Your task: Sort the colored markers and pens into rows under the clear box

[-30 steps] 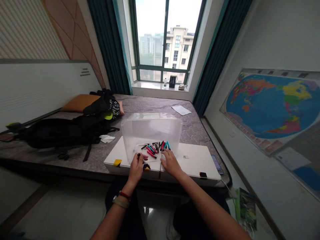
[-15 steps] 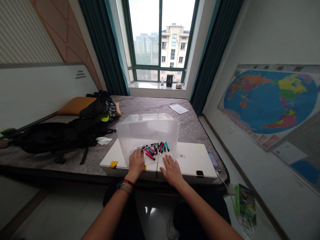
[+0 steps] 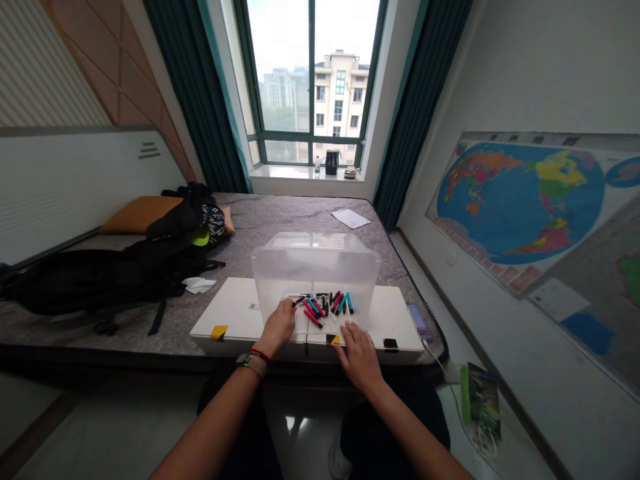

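A clear plastic bin (image 3: 280, 270) stands on the white boxes, its near side toward me. Inside lies a loose heap of markers (image 3: 320, 307) with black, red and teal parts, some with white barrels. My left hand (image 3: 279, 328) is at the bin's near left part. Its fingers are bent together at the end of a black marker (image 3: 299, 302), though the fingertips are partly hidden. Flat at the near right of the bin lies my right hand (image 3: 361, 353), fingers spread, with nothing in it.
Two white boxes (image 3: 225, 313) with yellow and black tabs sit side by side at the bed's edge. Left on the mattress (image 3: 280, 210) are a black bag (image 3: 85, 280) and a crumpled tissue (image 3: 199, 285). A phone (image 3: 420, 321) with a cable lies at the right.
The bin and its markers have shifted right along the white boxes. Both hands have moved right too, and my left fingers now meet the black marker. The view has turned slightly.
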`<action>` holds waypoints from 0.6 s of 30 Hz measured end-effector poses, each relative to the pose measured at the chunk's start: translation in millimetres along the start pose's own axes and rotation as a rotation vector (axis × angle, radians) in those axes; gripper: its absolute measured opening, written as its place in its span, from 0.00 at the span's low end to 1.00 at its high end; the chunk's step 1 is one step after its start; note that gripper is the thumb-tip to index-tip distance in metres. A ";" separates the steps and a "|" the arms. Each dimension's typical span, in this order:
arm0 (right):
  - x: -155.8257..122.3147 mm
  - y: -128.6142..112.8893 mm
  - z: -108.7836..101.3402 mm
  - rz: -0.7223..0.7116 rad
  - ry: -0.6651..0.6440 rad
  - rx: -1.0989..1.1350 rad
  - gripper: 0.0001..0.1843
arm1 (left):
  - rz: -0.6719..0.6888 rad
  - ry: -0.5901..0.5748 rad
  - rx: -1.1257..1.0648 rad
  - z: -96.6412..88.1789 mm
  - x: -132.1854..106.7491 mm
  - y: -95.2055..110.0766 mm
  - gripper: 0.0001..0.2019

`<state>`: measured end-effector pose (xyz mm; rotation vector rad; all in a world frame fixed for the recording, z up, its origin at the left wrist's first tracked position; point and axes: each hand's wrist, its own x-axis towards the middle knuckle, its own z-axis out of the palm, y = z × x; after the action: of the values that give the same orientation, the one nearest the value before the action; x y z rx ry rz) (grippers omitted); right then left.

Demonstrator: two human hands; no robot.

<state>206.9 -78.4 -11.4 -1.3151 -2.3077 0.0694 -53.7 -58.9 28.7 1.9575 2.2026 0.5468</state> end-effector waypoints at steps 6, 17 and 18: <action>10.9 -0.8 -39.7 0.106 -0.111 -0.015 0.20 | 0.013 0.165 0.025 15.4 -6.0 31.5 0.13; 146.3 6.6 -1.4 0.110 -0.324 0.009 0.14 | -0.011 0.244 0.155 28.6 -15.4 40.3 0.13; 149.9 10.6 3.9 0.114 -0.309 0.011 0.14 | -0.018 0.245 0.146 28.9 -15.6 40.5 0.13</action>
<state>150.2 51.4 39.2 -1.5199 -2.4748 0.3450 -4.0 -65.7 14.6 2.0356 2.4676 0.6733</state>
